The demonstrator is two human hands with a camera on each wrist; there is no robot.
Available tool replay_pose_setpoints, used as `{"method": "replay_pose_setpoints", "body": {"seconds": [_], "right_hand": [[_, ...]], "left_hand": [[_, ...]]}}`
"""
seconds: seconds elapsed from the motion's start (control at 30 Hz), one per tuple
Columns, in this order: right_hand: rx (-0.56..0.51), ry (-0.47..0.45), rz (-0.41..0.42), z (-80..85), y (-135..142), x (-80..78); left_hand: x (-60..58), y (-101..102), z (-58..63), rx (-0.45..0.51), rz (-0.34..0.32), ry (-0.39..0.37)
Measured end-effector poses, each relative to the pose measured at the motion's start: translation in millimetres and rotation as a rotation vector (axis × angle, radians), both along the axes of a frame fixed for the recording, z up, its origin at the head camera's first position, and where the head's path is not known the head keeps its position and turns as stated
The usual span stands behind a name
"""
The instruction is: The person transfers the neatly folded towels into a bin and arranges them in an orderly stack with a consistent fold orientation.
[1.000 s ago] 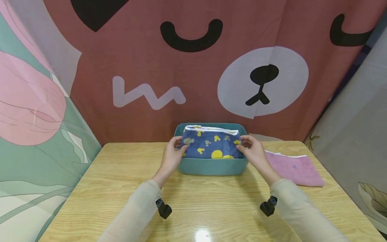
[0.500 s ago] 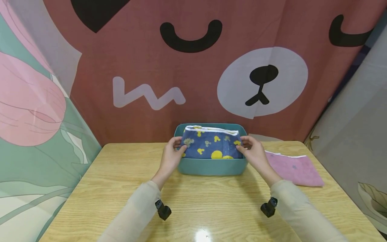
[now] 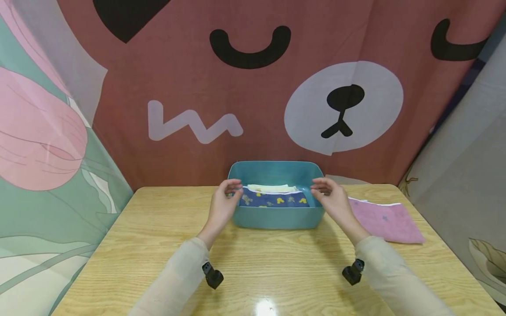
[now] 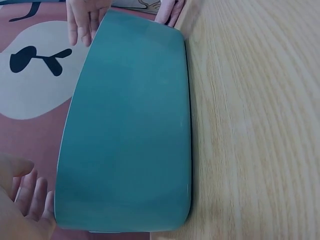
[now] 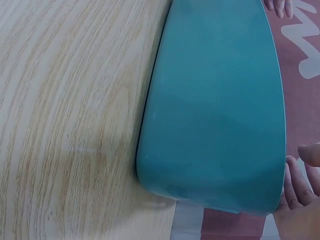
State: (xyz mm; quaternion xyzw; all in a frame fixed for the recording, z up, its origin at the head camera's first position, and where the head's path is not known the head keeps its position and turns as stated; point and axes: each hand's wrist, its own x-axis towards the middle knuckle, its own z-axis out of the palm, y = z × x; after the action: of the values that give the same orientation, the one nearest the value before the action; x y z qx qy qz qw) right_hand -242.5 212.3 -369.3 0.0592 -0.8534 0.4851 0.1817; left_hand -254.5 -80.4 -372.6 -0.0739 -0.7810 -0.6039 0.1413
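Observation:
A folded blue cloth [image 3: 272, 199] with yellow prints and white edging lies inside a teal bin [image 3: 276, 218] at the back of the table; the bin's front wall hides its lower part. At the bin's left rim is my left hand [image 3: 224, 199], fingers relaxed and bent, holding nothing. My right hand [image 3: 331, 195] is at the right rim in much the same pose, with a gap between thumb and fingers. Both wrist views show the bin's outer wall [image 4: 125, 120] with loose fingers beside its rim. To the right, a folded pink cloth [image 3: 389, 223] lies on the table.
The wooden table [image 3: 272, 263] extends in front of the bin. A printed curtain [image 3: 189, 162] hangs right behind it, with further printed fabric at both sides. A black wrist camera [image 3: 213, 275] sits on each sleeve.
The blue cloth has dropped from between my hands down into the bin, and my fingers have let go of it. My arms have hardly moved; the pink cloth stays put.

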Motion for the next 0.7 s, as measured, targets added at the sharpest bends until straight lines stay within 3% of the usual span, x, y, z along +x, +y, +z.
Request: {"method": "replay_pose_setpoints", "body": {"seconds": [0.33,0.7], "right_hand": [[-0.022,0.03,-0.015,0.2,5,5.3],[-0.085,0.066,0.011,-2.1,14,15.0]], "left_hand": [[3.2,0,-0.1,-0.008,-0.002,0.013],[8.0,6,4.0,-0.012,-0.051,0.039]]}}
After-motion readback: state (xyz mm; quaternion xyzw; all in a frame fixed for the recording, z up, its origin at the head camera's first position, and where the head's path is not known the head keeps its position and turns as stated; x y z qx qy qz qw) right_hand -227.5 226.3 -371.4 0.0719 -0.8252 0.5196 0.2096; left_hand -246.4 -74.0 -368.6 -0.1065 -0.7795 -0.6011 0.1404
